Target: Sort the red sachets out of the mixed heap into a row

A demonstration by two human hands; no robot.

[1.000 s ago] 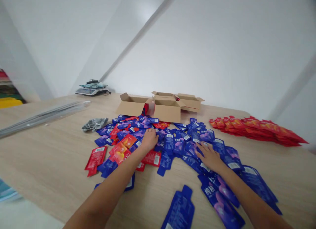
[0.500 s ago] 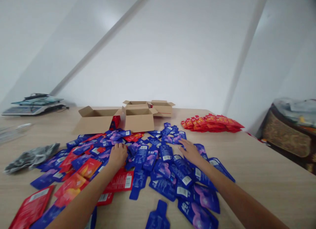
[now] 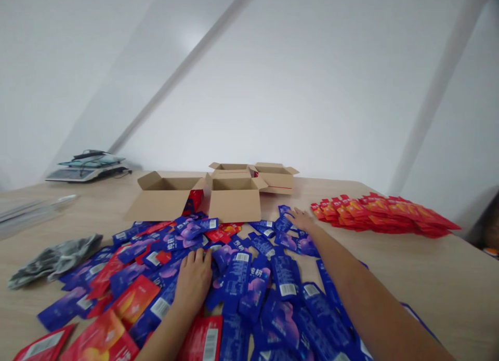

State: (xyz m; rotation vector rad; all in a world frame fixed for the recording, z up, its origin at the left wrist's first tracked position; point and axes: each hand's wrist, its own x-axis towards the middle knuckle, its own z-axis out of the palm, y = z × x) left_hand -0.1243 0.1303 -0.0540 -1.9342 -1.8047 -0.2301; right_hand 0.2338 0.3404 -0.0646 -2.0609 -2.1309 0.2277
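Observation:
Blue pouches [image 3: 236, 278] and red pouches [image 3: 134, 298] lie in a loose, overlapping spread across the table. My left hand [image 3: 195, 278] rests palm down on the middle of the spread, fingers slightly bent and a little apart, with nothing visibly gripped. Farther out, my right hand [image 3: 303, 219] reaches to the back edge of the spread. Its fingers stretch over a small blue pouch [image 3: 283, 223] and seem to touch it; the fingertips are partly hard to make out. My right forearm covers some pouches at the right.
Open cardboard boxes [image 3: 234, 202] stand behind the spread. A fanned stack of red pouches [image 3: 382, 213] lies at the right. On the left are a grey cloth glove [image 3: 58, 257], clear plastic [image 3: 35, 210] and a scale [image 3: 86, 171] with things on top.
My right hand has moved forward to the back edge of the blue pouches. My left hand stays on the pile. The view has shifted right and closer.

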